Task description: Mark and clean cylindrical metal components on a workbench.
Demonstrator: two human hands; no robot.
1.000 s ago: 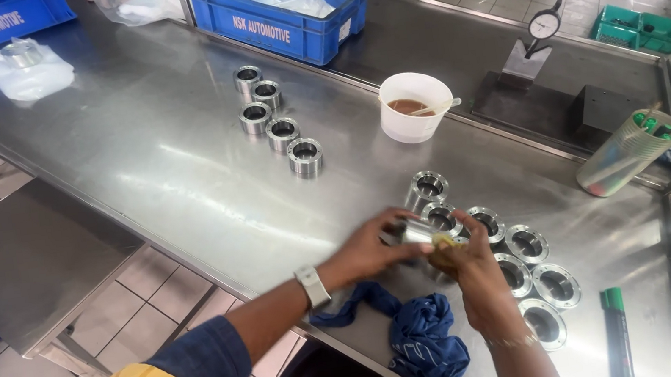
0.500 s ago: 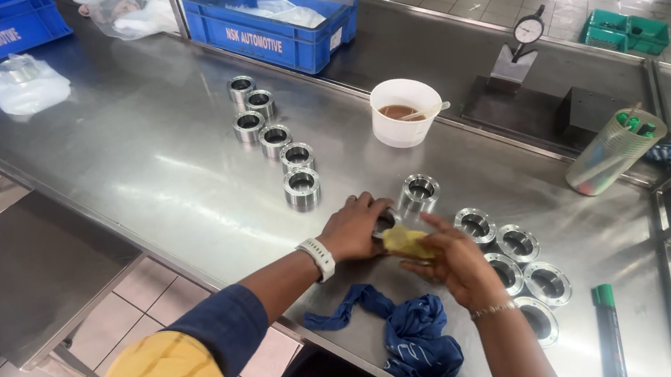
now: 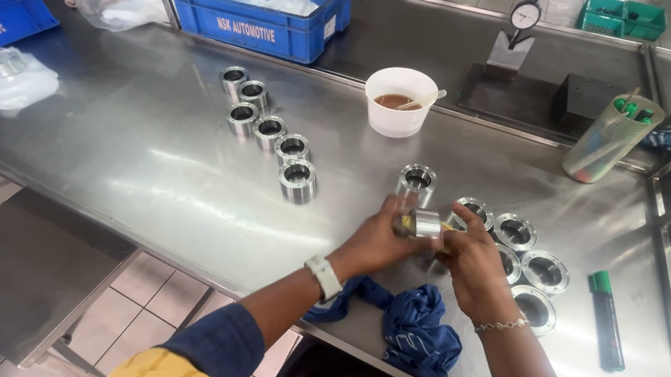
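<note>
Both hands meet over the steel table (image 3: 135,153) around one short metal cylinder part (image 3: 422,223). My left hand (image 3: 376,243), with a white wristwatch, grips the part from the left. My right hand (image 3: 474,261) presses a small yellowish piece against its right end. Just behind stands another metal cylinder (image 3: 417,180). To the right lie several flanged metal rings (image 3: 516,231). A blue cloth (image 3: 413,337) lies at the table's near edge under my forearms.
A row of several metal cylinders (image 3: 268,124) runs up the table's middle. A white cup of brown grease with a stick (image 3: 401,101) stands behind. Blue crates (image 3: 262,10), a dial gauge (image 3: 524,20), a plastic tumbler (image 3: 609,139) and a green marker (image 3: 606,319) are around.
One more cylinder now stands at the near end of the middle row. My hands stay together on a part by the flanged rings; the view has shifted slightly.
</note>
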